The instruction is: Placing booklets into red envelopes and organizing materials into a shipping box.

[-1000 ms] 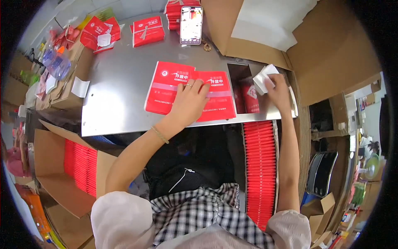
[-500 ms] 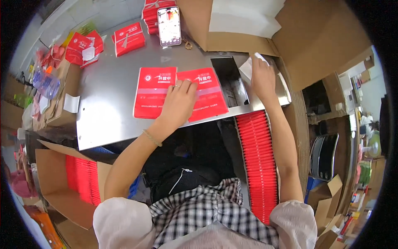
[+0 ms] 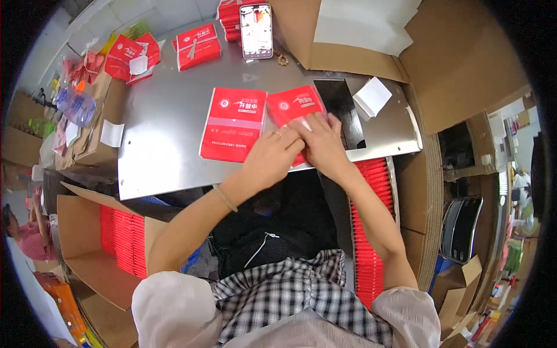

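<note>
Two flat red packets with white print lie side by side on the metal table. The left packet (image 3: pixel 235 124) has a pale pink band across it. On the right packet (image 3: pixel 297 103), both hands meet over the lower half and hide its band. My left hand (image 3: pixel 272 153) is closed, its fingers curled on that packet's lower left. Beside it my right hand (image 3: pixel 326 142) presses down with bent fingers; a small white slip (image 3: pixel 305 123) shows at its fingertips. A stack of white slips (image 3: pixel 372 97) lies beyond the right hand, past a dark rectangular opening (image 3: pixel 339 110) in the table.
A lit phone (image 3: pixel 256 32) stands at the back by a tied bundle of red packets (image 3: pixel 198 46). Large cardboard flaps (image 3: pixel 464 52) rise at the right. Open boxes of red packets (image 3: pixel 123 240) stand below the table's left and right front edge.
My right hand has moved from the white slips at the right to the right packet, beside my left hand. My left hand has shifted lower on that packet. The whole view has shifted slightly.
</note>
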The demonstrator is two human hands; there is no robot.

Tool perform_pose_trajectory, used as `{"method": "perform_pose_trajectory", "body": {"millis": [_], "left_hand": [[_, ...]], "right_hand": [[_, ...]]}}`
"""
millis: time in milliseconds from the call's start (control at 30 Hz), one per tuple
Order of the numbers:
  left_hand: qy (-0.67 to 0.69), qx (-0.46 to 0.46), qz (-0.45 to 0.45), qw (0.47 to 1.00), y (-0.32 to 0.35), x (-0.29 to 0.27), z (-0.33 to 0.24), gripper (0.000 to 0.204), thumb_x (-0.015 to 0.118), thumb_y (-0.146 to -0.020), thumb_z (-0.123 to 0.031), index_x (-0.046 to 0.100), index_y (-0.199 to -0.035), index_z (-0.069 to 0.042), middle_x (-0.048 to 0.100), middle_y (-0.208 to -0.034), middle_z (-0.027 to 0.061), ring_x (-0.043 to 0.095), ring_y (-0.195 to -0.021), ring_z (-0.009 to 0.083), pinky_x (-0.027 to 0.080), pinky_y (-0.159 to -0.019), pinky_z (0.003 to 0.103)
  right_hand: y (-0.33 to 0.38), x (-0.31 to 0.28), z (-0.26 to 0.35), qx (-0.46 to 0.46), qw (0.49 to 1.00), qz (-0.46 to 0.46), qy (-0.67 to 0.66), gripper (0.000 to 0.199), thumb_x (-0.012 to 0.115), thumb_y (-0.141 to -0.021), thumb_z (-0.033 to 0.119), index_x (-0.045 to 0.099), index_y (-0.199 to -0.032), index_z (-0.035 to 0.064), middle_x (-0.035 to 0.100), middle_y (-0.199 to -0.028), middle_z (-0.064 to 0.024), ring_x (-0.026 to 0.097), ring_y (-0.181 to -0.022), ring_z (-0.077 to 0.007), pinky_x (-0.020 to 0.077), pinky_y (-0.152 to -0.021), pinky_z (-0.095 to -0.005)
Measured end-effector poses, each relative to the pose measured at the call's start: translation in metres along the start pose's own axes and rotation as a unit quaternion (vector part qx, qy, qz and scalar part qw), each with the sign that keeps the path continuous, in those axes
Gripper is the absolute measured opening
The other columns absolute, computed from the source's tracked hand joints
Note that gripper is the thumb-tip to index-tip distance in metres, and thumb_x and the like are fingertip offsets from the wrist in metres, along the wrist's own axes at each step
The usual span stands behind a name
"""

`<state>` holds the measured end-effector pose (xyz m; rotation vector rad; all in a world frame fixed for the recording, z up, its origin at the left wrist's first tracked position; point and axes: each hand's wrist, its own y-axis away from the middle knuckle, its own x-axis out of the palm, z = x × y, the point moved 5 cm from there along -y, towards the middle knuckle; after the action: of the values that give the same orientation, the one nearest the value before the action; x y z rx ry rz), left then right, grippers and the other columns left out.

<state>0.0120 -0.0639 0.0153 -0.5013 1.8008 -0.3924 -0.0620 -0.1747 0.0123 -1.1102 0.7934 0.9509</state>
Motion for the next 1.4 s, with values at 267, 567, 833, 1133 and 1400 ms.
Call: {"method": "perform_pose_trajectory", "body": {"millis": [267,567,833,1133,1400], "left_hand": [[-0.046,-0.096,0.093,0.990,-0.020,-0.005,-0.019,0.023,0.073,-0.081,-0.019,0.066,-0.100,-0.006,0.058,-0.106,0.0115,0.057,-0.104,0.0335,0.046,-0.087,0.048],[0.025,-0.133,0.155,0.979,-0.031,-0.007,0.022,0.058,0.085,-0.069,-0.032,0.057,-0.110,-0.001,0.053,-0.113,0.0186,0.053,-0.109,0.0387,0.047,-0.091,0.047],[0.102,-0.209,0.280,0.931,-0.044,0.002,0.039,0.067,0.087,-0.063,-0.036,0.058,-0.114,-0.005,0.063,-0.118,0.0145,0.055,-0.115,0.0348,0.044,-0.092,0.053],[0.078,-0.197,0.160,0.964,-0.018,-0.036,0.028,0.068,0.089,-0.056,-0.033,0.059,-0.115,-0.017,0.056,-0.117,0.0057,0.044,-0.124,0.0298,0.029,-0.097,0.051],[-0.039,-0.083,0.198,0.976,-0.029,-0.009,0.009,0.069,0.085,-0.067,-0.030,0.055,-0.123,-0.007,0.054,-0.115,0.0124,0.049,-0.119,0.0330,0.039,-0.093,0.053]], "right_hand": [[0.018,-0.068,-0.152,0.191,0.963,-0.188,0.018,0.015,0.066,-0.088,0.013,0.070,-0.099,0.0048,0.066,-0.101,-0.0129,0.063,-0.094,-0.0314,0.0465,-0.082,-0.0446],[-0.008,-0.082,-0.175,0.225,0.971,-0.068,-0.045,0.021,0.065,-0.089,0.016,0.066,-0.104,0.0004,0.066,-0.094,-0.0187,0.067,-0.089,-0.0322,0.0527,-0.079,-0.0404],[-0.024,-0.060,-0.102,0.212,0.897,-0.270,-0.279,0.036,0.058,-0.093,0.009,0.050,-0.125,-0.0034,0.066,-0.097,-0.0184,0.065,-0.088,-0.0252,0.0508,-0.079,-0.0391],[-0.003,-0.013,-0.052,0.155,0.956,-0.063,-0.242,0.028,0.064,-0.075,0.018,0.071,-0.098,0.0045,0.065,-0.090,-0.0155,0.061,-0.089,-0.0318,0.0472,-0.079,-0.0395],[-0.040,-0.012,-0.099,0.361,0.820,0.010,-0.444,0.013,0.064,-0.084,0.014,0.066,-0.093,0.0054,0.065,-0.081,-0.0009,0.059,-0.075,-0.0089,0.0419,-0.063,-0.0240]]}}
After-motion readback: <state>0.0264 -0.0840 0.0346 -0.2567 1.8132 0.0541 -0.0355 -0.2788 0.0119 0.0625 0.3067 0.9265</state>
